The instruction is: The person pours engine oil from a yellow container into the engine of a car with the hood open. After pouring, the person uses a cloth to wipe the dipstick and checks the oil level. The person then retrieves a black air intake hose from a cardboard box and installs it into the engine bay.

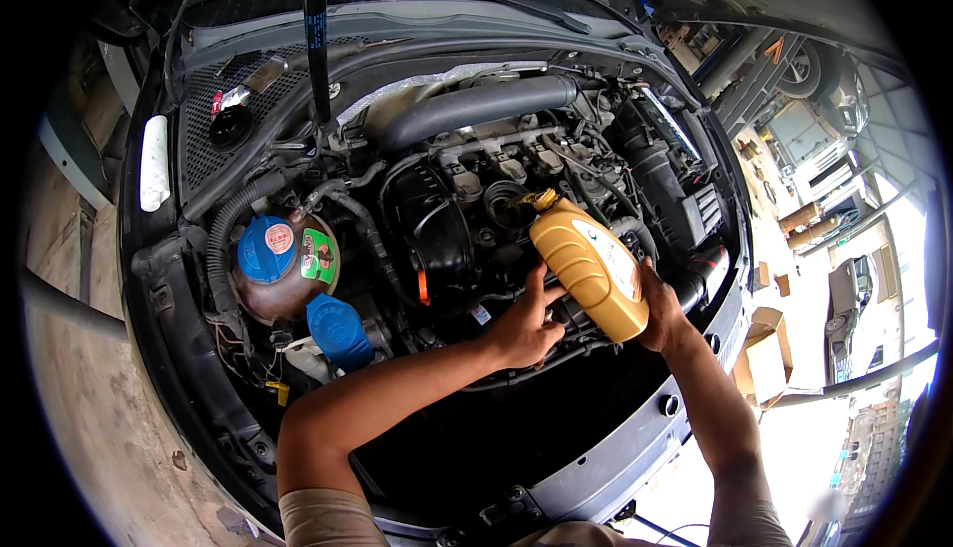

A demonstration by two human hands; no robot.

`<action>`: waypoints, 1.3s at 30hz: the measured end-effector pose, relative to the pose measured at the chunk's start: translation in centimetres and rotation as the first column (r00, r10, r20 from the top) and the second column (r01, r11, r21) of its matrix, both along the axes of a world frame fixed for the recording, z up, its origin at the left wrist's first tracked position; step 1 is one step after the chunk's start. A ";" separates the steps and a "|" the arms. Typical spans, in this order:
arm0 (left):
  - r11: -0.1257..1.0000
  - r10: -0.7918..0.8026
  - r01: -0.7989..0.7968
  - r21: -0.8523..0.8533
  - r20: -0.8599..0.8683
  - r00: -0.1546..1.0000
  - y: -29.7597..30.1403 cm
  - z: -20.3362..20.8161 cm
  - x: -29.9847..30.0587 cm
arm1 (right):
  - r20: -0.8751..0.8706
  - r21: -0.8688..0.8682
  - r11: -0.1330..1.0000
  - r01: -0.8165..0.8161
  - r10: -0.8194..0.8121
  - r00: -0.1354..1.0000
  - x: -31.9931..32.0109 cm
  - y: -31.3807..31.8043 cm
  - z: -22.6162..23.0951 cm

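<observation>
A gold plastic oil bottle (pixel 588 267) is tilted over the engine, its neck pointing away from me toward a round filler opening (pixel 504 202). Whether any liquid runs from its mouth is too small to tell. My right hand (pixel 663 311) grips the bottle's right side near its base. On the other side, my left hand (pixel 526 327) has thumb and forefinger against the bottle's left edge, with the other fingers curled. Left of the opening sits a black ribbed housing (pixel 429 219) with an orange loop handle (pixel 423 287) at its lower end.
A brownish round reservoir with a blue cap (pixel 264 249) and another blue cap (pixel 340 331) are at left. A black prop (pixel 316 41) rises at the back. A white roll (pixel 155 164) lies on the left fender. Beyond the right side are cardboard boxes (pixel 764 358) and a parked car (pixel 849 299).
</observation>
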State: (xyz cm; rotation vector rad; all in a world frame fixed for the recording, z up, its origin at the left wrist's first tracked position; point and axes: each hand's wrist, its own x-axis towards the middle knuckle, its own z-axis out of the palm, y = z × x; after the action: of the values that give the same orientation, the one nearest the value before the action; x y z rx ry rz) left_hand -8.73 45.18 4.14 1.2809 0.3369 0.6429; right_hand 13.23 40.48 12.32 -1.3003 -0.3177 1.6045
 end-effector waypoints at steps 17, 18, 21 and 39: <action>1.000 -0.003 0.003 0.005 -0.008 1.000 0.0 -0.4 0.3 | 0.033 -0.007 1.000 0.008 -0.008 0.999 0.8 -0.1 -0.5; 1.000 -0.002 0.002 0.002 -0.009 1.000 0.0 -0.4 0.3 | 0.032 -0.005 1.000 0.003 -0.003 0.999 0.9 0.0 -0.6; 1.000 -0.005 0.005 0.000 -0.016 1.000 0.1 -0.5 0.3 | 0.034 -0.010 1.000 -0.011 0.011 0.999 0.6 0.0 -0.2; 1.000 0.009 -0.009 -0.025 -0.012 1.000 0.0 -0.4 0.2 | 0.037 -0.025 1.000 0.017 -0.016 0.999 1.2 0.1 -0.8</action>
State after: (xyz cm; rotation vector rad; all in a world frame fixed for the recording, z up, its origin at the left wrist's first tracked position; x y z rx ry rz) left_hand -8.49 45.17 3.74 1.2601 0.3602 0.6370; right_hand 14.46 40.58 11.49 -1.3498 -0.3100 1.5770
